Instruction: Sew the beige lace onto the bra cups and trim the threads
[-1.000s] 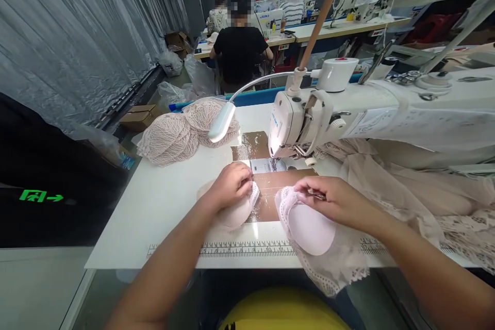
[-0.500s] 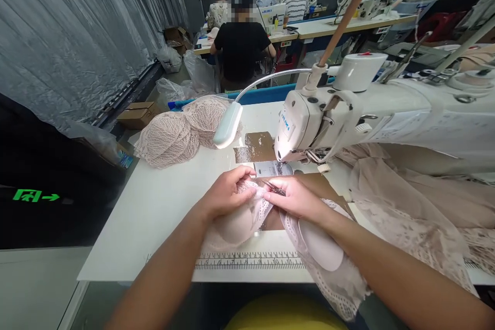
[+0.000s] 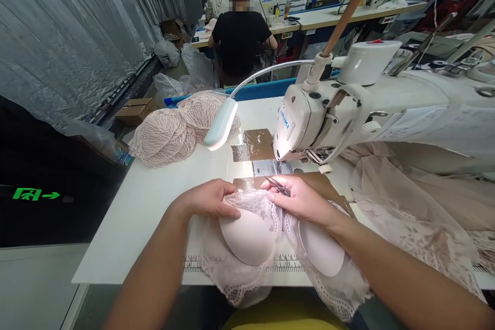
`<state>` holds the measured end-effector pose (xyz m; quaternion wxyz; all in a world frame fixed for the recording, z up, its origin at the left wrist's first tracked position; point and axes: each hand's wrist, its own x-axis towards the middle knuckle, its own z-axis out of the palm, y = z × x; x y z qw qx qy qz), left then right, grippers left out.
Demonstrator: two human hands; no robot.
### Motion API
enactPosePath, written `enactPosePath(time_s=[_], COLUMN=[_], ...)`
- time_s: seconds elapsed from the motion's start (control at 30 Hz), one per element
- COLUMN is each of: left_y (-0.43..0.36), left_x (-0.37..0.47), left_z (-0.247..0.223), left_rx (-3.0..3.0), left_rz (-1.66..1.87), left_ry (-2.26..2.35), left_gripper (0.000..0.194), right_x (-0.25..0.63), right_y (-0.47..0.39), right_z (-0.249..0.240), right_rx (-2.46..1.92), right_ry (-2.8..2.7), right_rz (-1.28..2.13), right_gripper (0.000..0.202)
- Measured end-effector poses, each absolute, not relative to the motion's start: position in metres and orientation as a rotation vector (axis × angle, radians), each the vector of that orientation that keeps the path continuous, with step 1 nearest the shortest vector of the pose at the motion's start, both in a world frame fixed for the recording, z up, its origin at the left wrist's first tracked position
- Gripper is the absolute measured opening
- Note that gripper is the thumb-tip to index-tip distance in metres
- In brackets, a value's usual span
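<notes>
A pale pink lace bra with smooth padded cups lies across the front of the sewing table, its lace edge hanging over the front. My left hand pinches the upper edge of the left cup between thumb and fingers. My right hand holds small metal thread snips with their tips pointing left, and its thumb rests on the lace near the bra's middle. Just beyond the hands is the needle area of a white sewing machine.
Stacked lace cups sit at the table's back left, beside a lamp head on a bent neck. Sheer lace fabric is heaped at the right. A printed ruler runs along the front edge. A person in black sits ahead.
My left hand has moved left and slightly down, spreading the left cup out flat toward the table's front edge. My right hand still holds the snips in nearly the same place.
</notes>
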<state>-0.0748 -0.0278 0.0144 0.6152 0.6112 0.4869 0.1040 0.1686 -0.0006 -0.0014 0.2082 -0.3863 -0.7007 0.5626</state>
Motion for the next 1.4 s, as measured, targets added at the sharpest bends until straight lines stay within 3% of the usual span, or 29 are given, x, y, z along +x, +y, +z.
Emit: enactPosePath(time_s=[0.13, 0.2, 0.37, 0.57, 0.63, 0.8, 1.0, 1.23, 1.4], left_y=[-0.028, -0.028, -0.030, -0.034, -0.034, -0.032, -0.033, -0.035, -0.036], left_x=[-0.085, -0.083, -0.064, -0.039, -0.037, -0.038, -0.035, -0.034, -0.033], left_z=[0.019, 0.018, 0.008, -0.003, -0.004, -0.003, -0.003, 0.003, 0.002], left_rx=[1.466, 1.471, 1.412, 1.473, 1.456, 1.410, 1.293, 1.122, 1.096], left_rz=[0.266, 0.406, 0.622, 0.782, 0.784, 0.691, 0.717, 0.782, 0.799], left_ry=[1.161, 1.169, 1.175, 1.170, 1.184, 1.227, 1.182, 1.124, 1.163], left_gripper=[0.018, 0.024, 0.033, 0.040, 0.043, 0.026, 0.027, 0.028, 0.030], right_x=[0.171, 0.171, 0.166, 0.160, 0.160, 0.164, 0.164, 0.175, 0.176], right_y=[-0.001, 0.000, 0.006, 0.000, -0.003, -0.002, 0.000, 0.007, 0.008], right_z=[-0.003, -0.003, -0.007, -0.007, -0.008, -0.010, -0.009, -0.014, -0.007], right_rx=[-1.027, -0.949, -1.019, -0.981, -0.981, -0.957, -0.942, -0.973, -0.901], right_ry=[-2.122, -2.211, -2.008, -2.042, -2.046, -2.035, -2.021, -2.001, -2.065], right_rz=[1.648, 1.640, 1.560, 1.416, 1.384, 1.327, 1.317, 1.326, 1.324], right_gripper=[0.021, 0.019, 0.037, 0.025, 0.026, 0.020, 0.016, 0.044, 0.035])
